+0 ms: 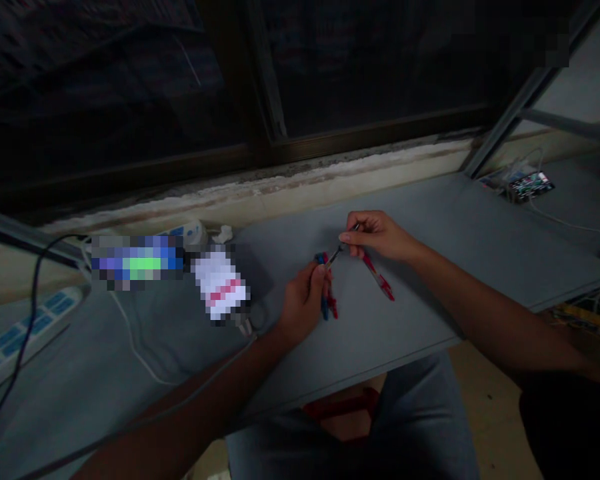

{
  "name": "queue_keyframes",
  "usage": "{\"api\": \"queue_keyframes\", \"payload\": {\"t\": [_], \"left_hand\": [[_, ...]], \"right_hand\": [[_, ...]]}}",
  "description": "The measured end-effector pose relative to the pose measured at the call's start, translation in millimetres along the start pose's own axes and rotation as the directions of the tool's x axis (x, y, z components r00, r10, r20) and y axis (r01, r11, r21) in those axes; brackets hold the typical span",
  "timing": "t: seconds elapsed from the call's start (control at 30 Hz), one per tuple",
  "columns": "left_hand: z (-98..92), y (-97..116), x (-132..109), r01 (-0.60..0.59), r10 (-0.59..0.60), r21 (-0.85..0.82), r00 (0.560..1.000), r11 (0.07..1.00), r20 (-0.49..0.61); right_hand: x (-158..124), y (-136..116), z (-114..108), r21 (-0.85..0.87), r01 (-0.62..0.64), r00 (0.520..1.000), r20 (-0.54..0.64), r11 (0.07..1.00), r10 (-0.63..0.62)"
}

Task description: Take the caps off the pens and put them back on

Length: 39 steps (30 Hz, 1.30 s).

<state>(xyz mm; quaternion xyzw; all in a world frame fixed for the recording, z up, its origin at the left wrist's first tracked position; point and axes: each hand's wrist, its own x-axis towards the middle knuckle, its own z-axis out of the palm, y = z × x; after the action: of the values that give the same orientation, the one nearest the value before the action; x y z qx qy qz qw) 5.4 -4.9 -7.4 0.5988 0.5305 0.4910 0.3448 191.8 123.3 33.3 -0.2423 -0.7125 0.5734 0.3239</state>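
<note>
A slim dark pen (335, 254) slants between my two hands above the grey desk. Its lower end is pinched between the thumb and fingers of my left hand (303, 300). The fingers of my right hand (377, 235) close on the upper end; whether they hold the same piece or a separate part of the pen, I cannot tell. Beside my left fingers lie a blue pen (325, 308) and a red pen (335, 307), both partly hidden by that hand. Another red pen (380, 279), with a clear middle, lies on the desk just below my right hand.
A pixelated white box-like thing (220, 283) and a lit, blurred screen (143, 260) are on the left. White power strips (27, 333) and cables (145, 373) lie there too. A lit phone-like device (531, 186) with cables sits far right. Behind the desk (415, 320) is a dark window.
</note>
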Motion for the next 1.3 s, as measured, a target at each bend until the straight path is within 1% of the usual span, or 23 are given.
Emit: {"api": "queue_keyframes", "payload": {"t": [0.1, 0.13, 0.2, 0.3, 0.33, 0.4, 0.47, 0.5, 0.57, 0.63, 0.67, 0.7, 0.8, 0.83, 0.87, 0.97, 1.0, 1.03, 1.13, 1.2, 1.3], "left_hand": [[0.9, -1, 2, 0.004, -0.004, 0.004, 1.0, 1.0, 0.003], [1.2, -1, 3, 0.007, -0.007, 0.003, 1.0, 1.0, 0.001], [1.7, -2, 4, 0.015, -0.015, 0.0, 1.0, 1.0, -0.009], [1.9, -3, 5, 0.028, -0.028, 0.0, 0.999, 1.0, -0.026], [1.8, -3, 5, 0.03, -0.03, 0.004, 0.999, 1.0, -0.031], [1.9, -4, 5, 0.033, -0.032, 0.014, 0.999, 0.999, -0.035], [1.9, -4, 4, 0.034, -0.033, 0.025, 0.999, 0.999, -0.035], [2.0, -4, 4, 0.034, -0.033, 0.029, 0.999, 0.999, -0.035], [2.0, -4, 5, 0.036, -0.035, 0.032, 0.999, 0.999, -0.037], [1.9, -3, 6, 0.045, -0.043, 0.036, 0.998, 0.998, -0.047], [1.7, -2, 6, 0.05, -0.048, 0.039, 0.997, 0.998, -0.053], [1.6, -2, 7, 0.055, -0.053, 0.043, 0.997, 0.998, -0.057], [0.9, -1, 8, 0.054, -0.052, 0.052, 0.998, 0.997, -0.047], [0.6, -1, 9, 0.051, -0.048, 0.056, 0.998, 0.997, -0.046], [0.4, -1, 9, 0.05, -0.047, 0.063, 0.998, 0.997, -0.048], [-0.6, -2, 9, 0.053, -0.045, 0.098, 0.996, 0.994, -0.076], [-1.0, -2, 9, 0.043, -0.032, 0.107, 0.995, 0.993, -0.099], [-1.4, -1, 9, 0.034, -0.023, 0.119, 0.995, 0.992, -0.096], [-2.9, 1, 10, 0.034, -0.022, 0.152, 0.997, 0.988, -0.077], [-3.7, 1, 11, 0.05, -0.037, 0.154, 0.996, 0.987, -0.083], [-4.4, 1, 11, 0.067, -0.055, 0.163, 0.995, 0.984, -0.079]], "right_hand": [[-1, 1, -5, -0.158, -0.036, 0.999, 0.019, 0.987, 0.039], [-1, 1, -7, -0.181, -0.035, 0.999, 0.026, 0.983, 0.041], [0, 0, -12, -0.149, -0.016, 1.0, 0.021, 0.989, 0.019], [2, -1, -18, -0.012, 0.053, 0.999, 0.002, 0.999, -0.053], [2, -1, -20, 0.001, 0.07, 0.998, 0.009, 0.998, -0.07], [2, -1, -22, -0.061, 0.06, 0.998, 0.025, 0.996, -0.059], [1, 0, -23, -0.18, 0.013, 0.999, 0.035, 0.984, -0.007], [1, 0, -23, -0.211, -0.005, 0.999, 0.041, 0.977, 0.014], [0, -2, -24, -0.176, 0.0, 0.998, 0.062, 0.984, 0.011], [0, -4, -26, -0.071, 0.043, 0.996, 0.078, 0.997, -0.038], [0, -5, -27, -0.046, 0.058, 0.995, 0.079, 0.997, -0.054], [0, -5, -28, -0.056, 0.055, 0.996, 0.079, 0.997, -0.051], [1, -4, -31, -0.234, -0.017, 0.998, 0.054, 0.972, 0.03], [1, -3, -32, -0.277, -0.034, 0.998, 0.043, 0.96, 0.048], [2, -2, -32, -0.284, -0.031, 0.998, 0.041, 0.958, 0.045], [5, 0, -31, -0.105, 0.061, 0.991, 0.123, 0.993, -0.048], [5, 1, -31, -0.079, 0.076, 0.989, 0.135, 0.994, -0.065], [6, 1, -30, -0.089, 0.072, 0.988, 0.14, 0.993, -0.06], [6, 2, -29, -0.218, 0.043, 0.992, 0.125, 0.975, -0.016], [6, 3, -28, -0.19, 0.046, 0.991, 0.132, 0.981, -0.02], [8, 4, -29, -0.084, 0.086, 0.984, 0.165, 0.993, -0.071]]}}
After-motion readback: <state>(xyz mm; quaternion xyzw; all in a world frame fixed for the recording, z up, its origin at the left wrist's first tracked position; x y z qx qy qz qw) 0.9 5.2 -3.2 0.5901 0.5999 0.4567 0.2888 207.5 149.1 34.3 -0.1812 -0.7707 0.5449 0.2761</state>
